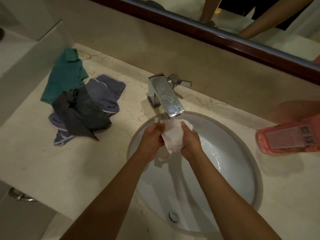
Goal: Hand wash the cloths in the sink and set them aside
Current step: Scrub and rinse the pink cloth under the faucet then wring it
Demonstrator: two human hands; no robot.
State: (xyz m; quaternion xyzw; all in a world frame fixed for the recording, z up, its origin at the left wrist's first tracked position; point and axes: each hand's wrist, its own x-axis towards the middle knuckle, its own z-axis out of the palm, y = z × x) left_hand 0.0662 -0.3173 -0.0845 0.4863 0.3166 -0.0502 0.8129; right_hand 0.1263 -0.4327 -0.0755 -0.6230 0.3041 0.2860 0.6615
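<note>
Both hands, left (152,139) and right (191,142), grip our bunched white cloth (173,135) under the tap (166,96); squeezing hard could splash the counter (86,170).

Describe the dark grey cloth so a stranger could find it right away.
Start at the faucet and look left along the counter to the heap of cloths. The dark grey cloth lies crumpled on top, over the purple towel, with the green cloth behind.

Sink counter, layout.
Cloth pile (81,108) is set at 10 o'clock of sink (225,170); faucet (165,94) at 12; bottle (290,137) laid at 3.
</note>
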